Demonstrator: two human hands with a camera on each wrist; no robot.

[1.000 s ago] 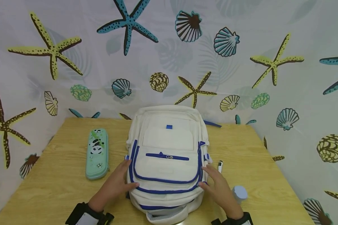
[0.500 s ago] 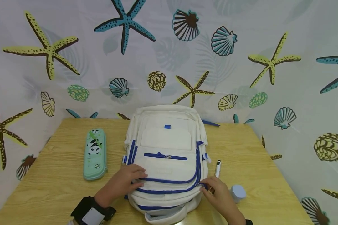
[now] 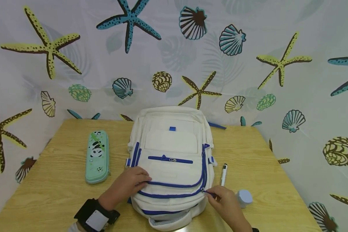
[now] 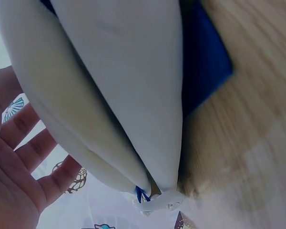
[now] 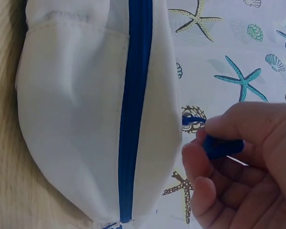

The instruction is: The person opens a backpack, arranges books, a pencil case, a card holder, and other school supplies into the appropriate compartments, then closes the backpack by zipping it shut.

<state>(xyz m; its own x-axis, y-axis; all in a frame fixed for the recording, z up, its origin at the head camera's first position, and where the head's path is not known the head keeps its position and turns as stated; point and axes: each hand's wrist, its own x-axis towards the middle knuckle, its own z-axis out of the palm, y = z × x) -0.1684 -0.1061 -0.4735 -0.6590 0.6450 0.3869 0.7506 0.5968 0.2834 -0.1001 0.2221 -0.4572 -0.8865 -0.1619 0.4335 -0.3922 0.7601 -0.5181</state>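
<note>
A white backpack [image 3: 171, 141] with blue zippers lies front side up on the wooden table, its carry handle [image 3: 171, 222] toward me. My left hand [image 3: 130, 182] rests on the lower left of its front, fingers extended over the edge; in the left wrist view those fingers [image 4: 33, 148] lie along the bag's side. At the lower right corner of the front pocket, my right hand [image 3: 226, 203] pinches a blue zipper pull [image 5: 221, 147] between thumb and fingers. The pull stands out from the bag toward the right.
A mint green pencil case [image 3: 97, 158] with pandas lies left of the backpack. To its right are a white marker [image 3: 224, 174] with a black end and a light blue, cup-like object [image 3: 245, 198]. A patterned curtain [image 3: 174, 58] hangs behind the table [image 3: 246, 145].
My left hand has moved from the bag's left edge onto its front. My right hand has gone from resting open at the right edge to pinching the zipper pull.
</note>
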